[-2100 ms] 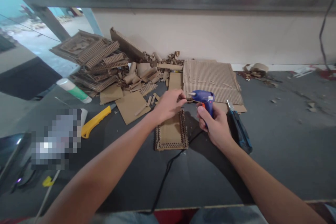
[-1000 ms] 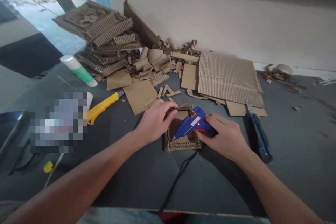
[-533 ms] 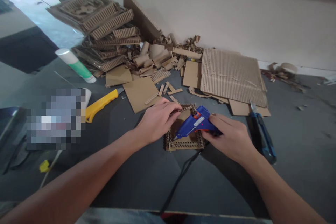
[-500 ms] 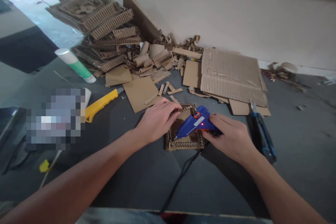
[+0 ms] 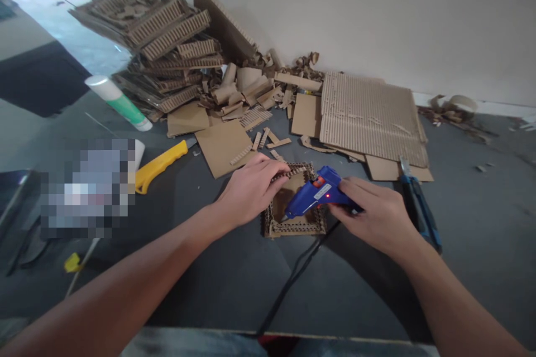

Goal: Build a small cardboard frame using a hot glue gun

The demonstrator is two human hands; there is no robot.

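In front of me on the dark table lies a small rectangular cardboard frame, its walls built of corrugated strips around a flat base. My left hand rests at its upper left corner, fingers closed on the frame's edge; the fingertips partly cover that corner. My right hand is wrapped round a blue hot glue gun with a lit red light. Its nozzle points down to the left, over the inside of the frame near the lower left corner. A black cord runs toward the table's front edge.
A yellow-handled cutter lies left, a blue cutter right. Behind are cardboard scraps, a corrugated sheet and a tall stack of cardboard frames. A white-green tube and a blurred-out item stand left.
The glue gun has shifted slightly right, its nozzle drawn away from the frame's lower left corner. My left hand stays on the frame's edge.
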